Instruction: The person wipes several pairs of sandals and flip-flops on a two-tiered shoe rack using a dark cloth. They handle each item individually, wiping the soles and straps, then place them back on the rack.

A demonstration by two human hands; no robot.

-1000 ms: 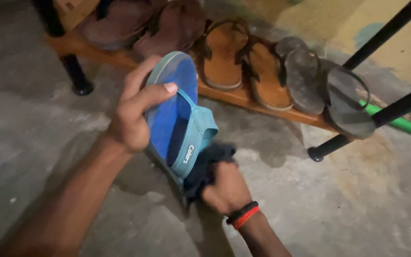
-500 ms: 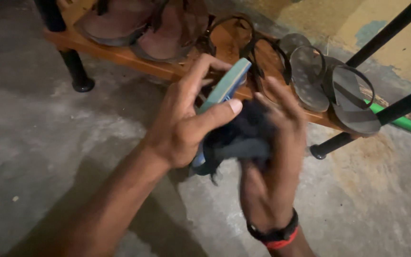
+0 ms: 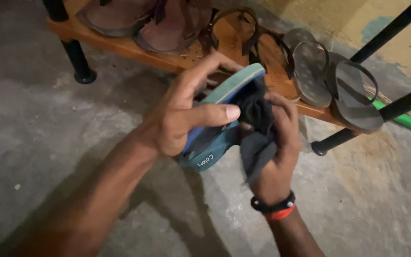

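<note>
Slipper (image 3: 215, 143), blue with a teal strap, sits in the air above the concrete floor (image 3: 48, 119), just in front of the low wooden rack (image 3: 134, 50). The left hand (image 3: 177, 121) is clamped around it, thumb laid across the sole edge and fingers wrapped behind. The right hand (image 3: 274, 143) grips a dark cloth (image 3: 258, 128) and presses it against the slipper's upper end, so both hands meet on the one shoe.

1 second ago the slipper lay face-up in the left hand with its blue footbed showing and the cloth bunched low at its strap end. Since then it has been turned on edge and the cloth has travelled up to the far end. I judge the wiping has moved from the strap end toward the other end of the sole.

On the rack behind stand 2 maroon shoes (image 3: 143, 21), 2 tan sandals (image 3: 243, 35) and 2 grey flip-flops (image 3: 334, 81). A green pipe (image 3: 407, 121) lies beyond the black legs (image 3: 79, 62).
</note>
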